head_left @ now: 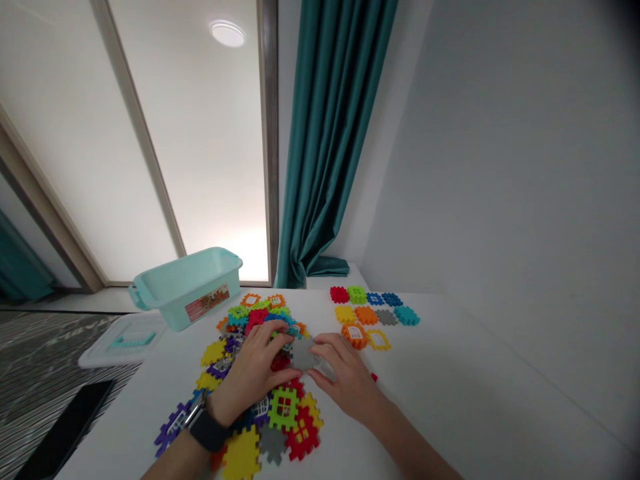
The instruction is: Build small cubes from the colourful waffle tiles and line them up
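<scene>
Head view: one grey waffle block, held in a narrow grip between left hand and right hand, just above a heap of multicoloured interlocking waffle blocks. Black watch on left wrist. Ten sorted blocks in rows, right of heap, on white table. Mint-green plastic bin at far edge; pale bin lid at left edge.
</scene>
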Demonstrator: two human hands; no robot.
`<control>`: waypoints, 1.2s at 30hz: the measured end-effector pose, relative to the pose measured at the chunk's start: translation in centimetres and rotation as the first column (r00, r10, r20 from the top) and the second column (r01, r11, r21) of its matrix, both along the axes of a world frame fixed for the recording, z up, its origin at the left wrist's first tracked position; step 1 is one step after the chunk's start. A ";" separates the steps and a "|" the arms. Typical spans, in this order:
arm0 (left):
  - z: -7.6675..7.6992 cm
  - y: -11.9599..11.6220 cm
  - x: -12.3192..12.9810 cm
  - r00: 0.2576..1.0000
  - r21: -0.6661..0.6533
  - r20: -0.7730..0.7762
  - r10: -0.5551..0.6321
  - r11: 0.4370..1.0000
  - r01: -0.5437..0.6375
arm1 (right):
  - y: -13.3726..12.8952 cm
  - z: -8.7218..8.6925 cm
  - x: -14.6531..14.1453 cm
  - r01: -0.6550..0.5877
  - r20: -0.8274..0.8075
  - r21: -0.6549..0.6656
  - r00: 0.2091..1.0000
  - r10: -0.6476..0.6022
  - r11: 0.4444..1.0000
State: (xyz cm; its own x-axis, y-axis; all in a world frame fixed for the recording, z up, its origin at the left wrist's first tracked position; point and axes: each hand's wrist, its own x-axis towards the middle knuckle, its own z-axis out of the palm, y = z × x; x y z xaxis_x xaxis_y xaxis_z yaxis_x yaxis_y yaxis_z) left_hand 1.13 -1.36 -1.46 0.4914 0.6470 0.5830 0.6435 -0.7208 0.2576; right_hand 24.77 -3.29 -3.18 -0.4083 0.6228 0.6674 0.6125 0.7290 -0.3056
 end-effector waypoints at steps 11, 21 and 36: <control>0.5 -0.3 0.3 1.000 0.056 -0.008 -0.012 0.998 0.012 | -0.1 0.6 0.0 0.016 0.037 0.046 0.999 -0.018 0.999; 1.4 0.1 2.1 0.998 0.089 -0.041 -0.051 0.995 0.055 | -0.3 1.5 1.5 0.041 0.035 0.061 0.998 -0.043 0.997; 3.1 2.0 9.1 0.983 0.037 -0.130 -0.126 0.991 0.132 | -0.7 1.9 8.9 0.104 0.039 0.029 0.994 -0.105 0.994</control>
